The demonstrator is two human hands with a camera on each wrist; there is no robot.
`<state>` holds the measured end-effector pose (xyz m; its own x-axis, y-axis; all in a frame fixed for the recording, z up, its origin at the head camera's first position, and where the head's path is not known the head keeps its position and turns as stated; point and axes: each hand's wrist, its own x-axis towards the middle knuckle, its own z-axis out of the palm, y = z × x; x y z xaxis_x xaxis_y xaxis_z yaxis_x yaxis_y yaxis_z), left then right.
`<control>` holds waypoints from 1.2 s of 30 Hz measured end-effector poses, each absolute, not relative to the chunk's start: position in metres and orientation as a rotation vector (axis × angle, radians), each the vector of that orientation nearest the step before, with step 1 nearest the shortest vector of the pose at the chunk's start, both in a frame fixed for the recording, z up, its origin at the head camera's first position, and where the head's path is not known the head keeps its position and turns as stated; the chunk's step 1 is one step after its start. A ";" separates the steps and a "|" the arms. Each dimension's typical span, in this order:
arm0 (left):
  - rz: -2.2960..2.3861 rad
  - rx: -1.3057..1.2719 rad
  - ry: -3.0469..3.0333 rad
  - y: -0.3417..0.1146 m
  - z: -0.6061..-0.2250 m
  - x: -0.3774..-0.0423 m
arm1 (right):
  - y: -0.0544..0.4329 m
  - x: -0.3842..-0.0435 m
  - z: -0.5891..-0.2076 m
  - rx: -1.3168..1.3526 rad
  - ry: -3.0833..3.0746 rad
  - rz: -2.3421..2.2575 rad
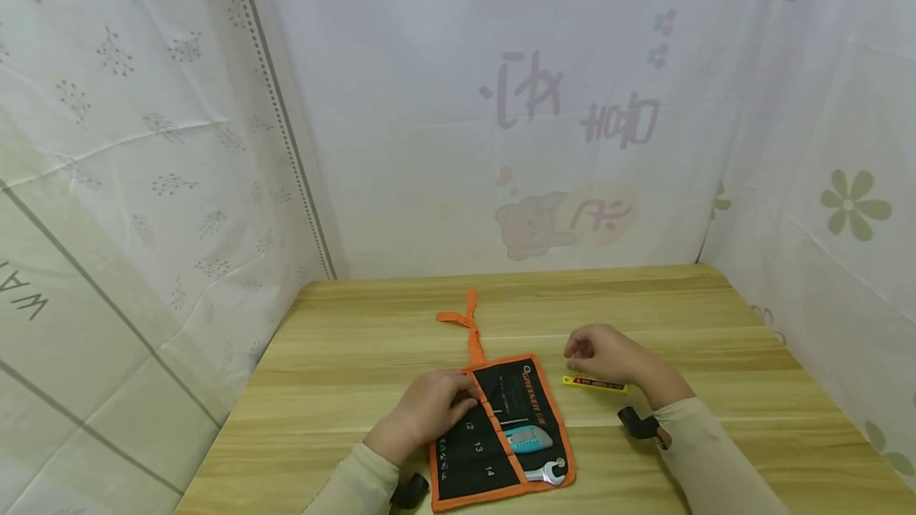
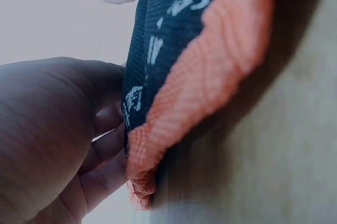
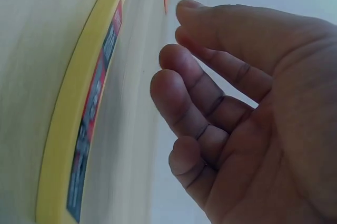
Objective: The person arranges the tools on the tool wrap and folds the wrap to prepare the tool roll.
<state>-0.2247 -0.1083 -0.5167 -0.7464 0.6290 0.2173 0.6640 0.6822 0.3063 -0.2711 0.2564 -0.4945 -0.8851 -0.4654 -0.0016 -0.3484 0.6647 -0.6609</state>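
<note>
tool pouch (image 1: pixel 461 487): one, black, orange edging; spread flat, pocket side up. numerals 12, 13 and 14 printed on the pocket; white lettering along the near left edge.

strap (image 1: pixel 476 346): orange, fixed to the pouch's far edge, running away from it and parting into two ends.

utility knife (image 1: pixel 529 439): teal, partly tucked in the pouch's pocket, its upper part showing.

wrench (image 1: pixel 549 474): silver, in the pouch's near right corner, open end exposed.

thin metal shafts (image 1: pixel 512 421): in the pouch, on the far side of the knife; kind not legible.

left hand (image 1: pixel 428 408): resting on the pouch's far left part, fingers bent, thumb beside the pocket's edge. fingertips partly hidden; cannot tell whether they pinch the fabric or only lie on it.

right hand (image 1: pixel 608 356): right of the pouch, well apart from it; fingers loosely curved, gap between thumb and fingers, nothing held.

slim case (image 1: pixel 595 383): yellow with a dark and red label, right of the pouch, lying just below the right hand; the right wrist view shows hand and case apart.

table (image 1: pixel 343 340): wood-grained, beneath the pouch.

back cloth (image 1: pixel 401 141): pale, printed with characters and a bear, hanging beyond the pouch.
</note>
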 end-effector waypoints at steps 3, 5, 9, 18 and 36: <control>-0.578 -1.065 -2.798 -0.108 -0.516 -0.225 | 0.263 -0.273 -0.497 -0.652 2.685 -1.042; -0.584 -1.057 -2.804 -0.107 -0.516 -0.225 | 0.266 -0.274 -0.498 -0.645 2.679 -1.037; -0.588 -1.037 -2.822 -0.107 -0.517 -0.226 | 0.275 -0.272 -0.497 -0.620 2.671 -1.004; -0.592 -1.011 -2.823 -0.109 -0.516 -0.227 | 0.292 -0.269 -0.494 -0.472 2.625 -0.933; -0.574 -1.041 -2.767 -0.109 -0.519 -0.227 | 0.310 -0.273 -0.500 -0.586 2.502 -1.014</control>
